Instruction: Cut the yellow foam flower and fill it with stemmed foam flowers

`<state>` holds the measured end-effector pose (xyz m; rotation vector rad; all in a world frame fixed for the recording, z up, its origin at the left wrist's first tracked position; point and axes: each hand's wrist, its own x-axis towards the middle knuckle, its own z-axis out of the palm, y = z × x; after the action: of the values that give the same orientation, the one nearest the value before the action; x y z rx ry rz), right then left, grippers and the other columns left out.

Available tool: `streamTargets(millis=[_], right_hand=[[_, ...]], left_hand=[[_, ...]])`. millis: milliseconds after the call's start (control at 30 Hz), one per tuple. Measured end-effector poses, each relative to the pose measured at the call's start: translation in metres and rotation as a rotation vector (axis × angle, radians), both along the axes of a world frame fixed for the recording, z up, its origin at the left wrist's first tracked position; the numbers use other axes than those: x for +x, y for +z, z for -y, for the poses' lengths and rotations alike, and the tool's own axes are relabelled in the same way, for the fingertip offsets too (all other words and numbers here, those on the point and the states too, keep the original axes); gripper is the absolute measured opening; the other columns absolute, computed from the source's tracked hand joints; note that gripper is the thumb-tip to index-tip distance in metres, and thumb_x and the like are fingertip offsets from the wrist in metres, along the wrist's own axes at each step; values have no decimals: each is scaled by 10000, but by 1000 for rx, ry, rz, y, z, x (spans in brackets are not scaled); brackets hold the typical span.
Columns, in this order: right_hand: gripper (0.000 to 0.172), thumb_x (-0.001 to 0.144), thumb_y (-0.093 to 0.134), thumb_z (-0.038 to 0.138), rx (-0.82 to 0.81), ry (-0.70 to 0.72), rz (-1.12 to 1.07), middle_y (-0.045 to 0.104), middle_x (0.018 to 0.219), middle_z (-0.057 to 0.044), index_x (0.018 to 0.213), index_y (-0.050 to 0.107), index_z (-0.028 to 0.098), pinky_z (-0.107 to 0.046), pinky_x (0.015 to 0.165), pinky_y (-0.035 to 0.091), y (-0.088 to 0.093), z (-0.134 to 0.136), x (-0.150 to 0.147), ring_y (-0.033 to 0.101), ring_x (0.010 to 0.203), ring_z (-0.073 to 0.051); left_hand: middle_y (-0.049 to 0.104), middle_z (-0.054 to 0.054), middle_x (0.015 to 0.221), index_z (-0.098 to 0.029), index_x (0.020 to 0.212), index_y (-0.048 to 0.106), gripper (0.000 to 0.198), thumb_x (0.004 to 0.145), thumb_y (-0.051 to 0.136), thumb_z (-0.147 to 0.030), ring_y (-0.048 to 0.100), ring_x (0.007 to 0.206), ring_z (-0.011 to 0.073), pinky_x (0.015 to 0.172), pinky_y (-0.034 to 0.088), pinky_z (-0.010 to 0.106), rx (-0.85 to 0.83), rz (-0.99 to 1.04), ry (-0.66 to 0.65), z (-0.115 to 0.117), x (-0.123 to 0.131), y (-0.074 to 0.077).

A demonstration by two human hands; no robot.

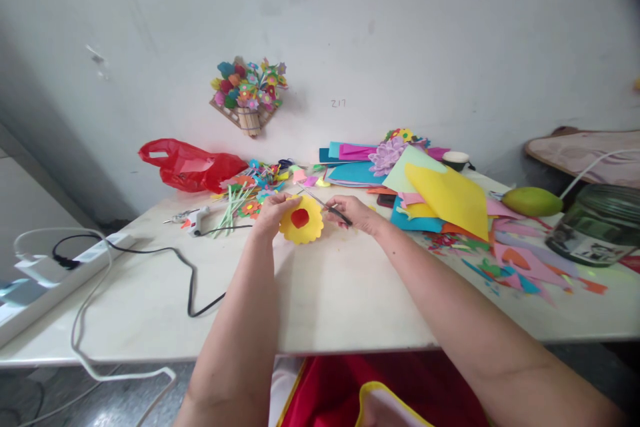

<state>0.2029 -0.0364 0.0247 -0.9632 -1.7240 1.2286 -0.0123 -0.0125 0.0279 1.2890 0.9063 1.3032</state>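
Left hand (pixel 273 210): your grip pinches the flower (pixel 301 220), just above the counter (pixel 340 293).
Right hand (pixel 355 213): your grip closes on scissors (pixel 325 205), tips at its top edge.
Progress: rim looks scalloped, red centre on.

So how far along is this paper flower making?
Done: a bouquet of paper flowers hangs on the wall, and small finished flowers lie by the green sticks. In hand: the left hand holds a yellow flower with a red centre, the right hand scissors at its edge. Left, probably: whole coloured sheets lie uncut.
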Motion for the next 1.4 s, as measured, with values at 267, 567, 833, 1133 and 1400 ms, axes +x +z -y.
streamTargets(millis=[267, 567, 833, 1133, 1400], right_hand=[[451, 528, 781, 343, 110, -150, -161, 537, 594, 64, 854, 518, 176, -207, 494, 361, -4, -8, 0, 476, 516, -75], [401, 547, 709, 288, 136, -191, -158, 563, 620, 45, 888, 529, 180, -243, 567, 413, -6, -7, -10, 519, 582, -105], [416, 509, 697, 282, 62, -333, -295, 541, 570, 78, 876, 528, 186, -228, 507, 405, -5, -7, -13, 503, 510, -88], [421, 514, 716, 251, 23, -300, -366, 553, 567, 75, 888, 540, 174, -222, 510, 401, -4, -4, -12, 526, 510, -88], [427, 539, 756, 292, -46, -175, -272, 573, 594, 59, 897, 550, 181, -212, 490, 376, -6, -6, -6, 501, 476, -72]], left_hand=[[613, 28, 525, -149, 571, 622, 337, 515, 811, -423, 536, 424, 120, 401, 371, 213, 19, -183, -93, 3, 8, 0], [639, 57, 571, -140, 616, 659, 326, 517, 791, -422, 576, 475, 154, 424, 402, 227, 7, -309, -138, 9, 17, 3], [657, 24, 627, -147, 700, 675, 337, 469, 827, -340, 575, 536, 131, 503, 414, 223, 4, -272, -130, 2, 7, 1], [551, -27, 503, -143, 556, 562, 381, 447, 836, -386, 462, 446, 69, 444, 301, 200, 23, -128, -20, -1, 9, -2], [596, -7, 538, -146, 588, 561, 398, 461, 834, -406, 531, 458, 106, 451, 367, 217, -39, -93, -43, 1, 8, -1]])
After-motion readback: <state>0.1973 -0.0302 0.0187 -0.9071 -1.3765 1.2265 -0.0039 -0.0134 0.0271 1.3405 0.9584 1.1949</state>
